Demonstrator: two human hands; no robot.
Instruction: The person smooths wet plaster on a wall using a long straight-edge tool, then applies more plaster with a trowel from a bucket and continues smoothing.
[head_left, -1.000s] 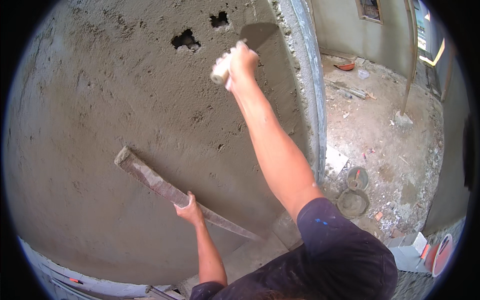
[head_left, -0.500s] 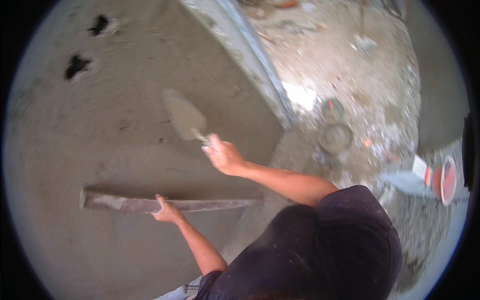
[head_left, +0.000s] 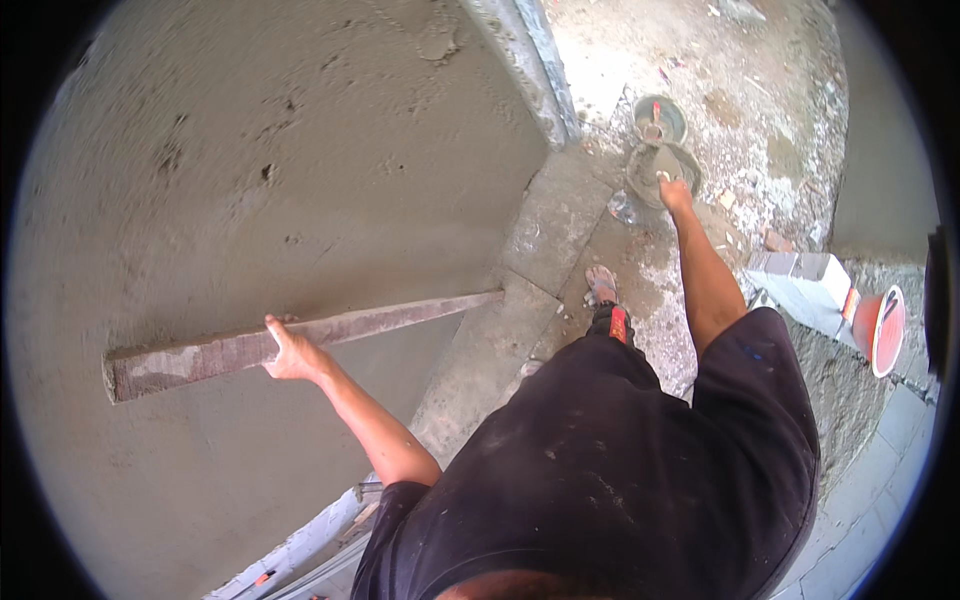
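Observation:
My left hand (head_left: 292, 354) is closed around a long, mortar-smeared straightedge board (head_left: 190, 362), which lies against the wet grey plaster of the wall (head_left: 350, 180). One end of the board reaches toward the floor slabs. Out to the right, my arm is stretched down and my right hand (head_left: 676, 194) grips a trowel (head_left: 668, 160) by its handle. The blade is at a round tub of grey mortar (head_left: 634, 182); how deep it sits in the mortar cannot be seen. Just beyond stands a second bucket (head_left: 681, 118) with a red-handled tool in it.
Concrete slabs (head_left: 545, 230) run along the wall's foot. Pale blocks (head_left: 800, 280) and a red round container with a white rim (head_left: 880, 330) stand at right. Rubble bits litter the floor (head_left: 770, 110). The wall ends at a pale edge (head_left: 515, 60).
My right hand has swung with the trowel from the wall out to the mortar tub. The board's left end has dropped slightly and shifted left; my left hand still holds it. The view has shifted.

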